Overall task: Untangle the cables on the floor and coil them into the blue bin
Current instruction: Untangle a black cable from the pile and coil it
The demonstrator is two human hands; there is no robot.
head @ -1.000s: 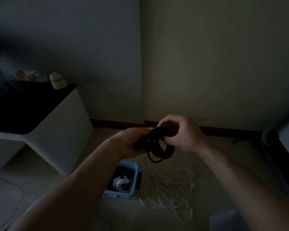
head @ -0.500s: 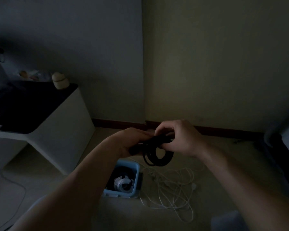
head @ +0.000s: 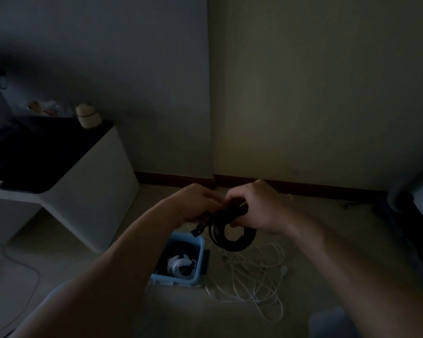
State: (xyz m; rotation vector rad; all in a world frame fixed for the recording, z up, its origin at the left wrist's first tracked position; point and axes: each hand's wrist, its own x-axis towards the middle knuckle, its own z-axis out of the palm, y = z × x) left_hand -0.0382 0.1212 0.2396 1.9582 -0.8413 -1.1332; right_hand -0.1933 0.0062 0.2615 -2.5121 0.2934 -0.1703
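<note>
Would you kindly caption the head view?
Left hand and right hand grip a black cable coil; blue bin, white cables on floor.

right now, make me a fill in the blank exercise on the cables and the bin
The left hand and right hand hold a cable coil coloured ____.
The bundle inside the blue bin is coloured ____.
The tangled white cables lie on the ____ beside the bin.
Missing: black, white, floor.

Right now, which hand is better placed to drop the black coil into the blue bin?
Probably the right hand: its fingers curl round the black coil, holding the loops together. The left hand grips only its edge. The blue bin sits just below.
</note>
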